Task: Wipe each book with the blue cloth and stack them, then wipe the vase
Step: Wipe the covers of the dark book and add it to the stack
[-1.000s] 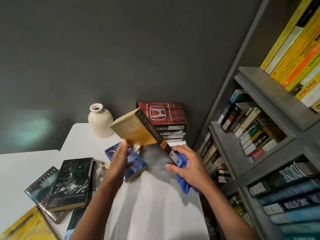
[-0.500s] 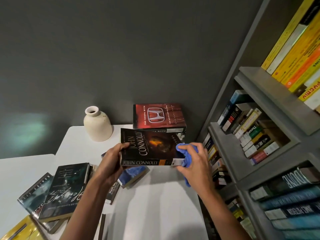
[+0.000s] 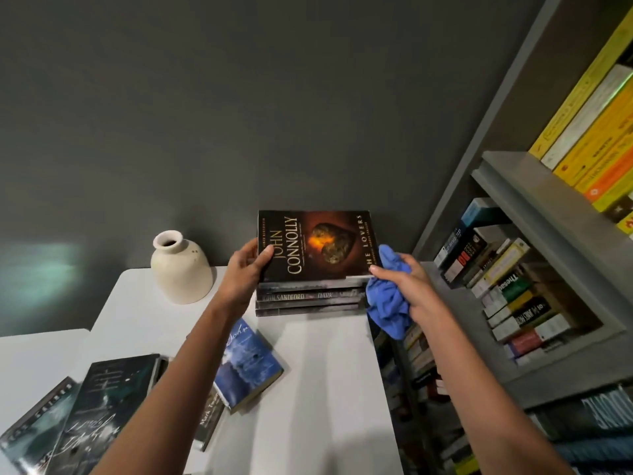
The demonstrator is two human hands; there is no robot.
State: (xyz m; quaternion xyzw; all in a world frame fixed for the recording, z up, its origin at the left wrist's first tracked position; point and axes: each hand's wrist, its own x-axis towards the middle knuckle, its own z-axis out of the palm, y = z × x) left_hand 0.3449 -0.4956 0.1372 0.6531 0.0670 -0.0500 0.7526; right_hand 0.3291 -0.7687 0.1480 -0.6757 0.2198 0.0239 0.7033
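Head view: the dark John Connolly paperback (image 3: 318,246) sits face up atop the stack of dark paperbacks (image 3: 308,300) at the back of the white table (image 3: 325,371). My left hand (image 3: 245,269) grips its left edge, thumb on the cover; my right hand (image 3: 411,286) clutches the bunched blue cloth (image 3: 388,305) at its right corner. A cream ceramic vase (image 3: 181,269) stands left of the stack, apart from it.

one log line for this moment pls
phase: stacking | left hand: holds John Connolly book on stack | right hand: grips blue cloth | vase: untouched, left of stack
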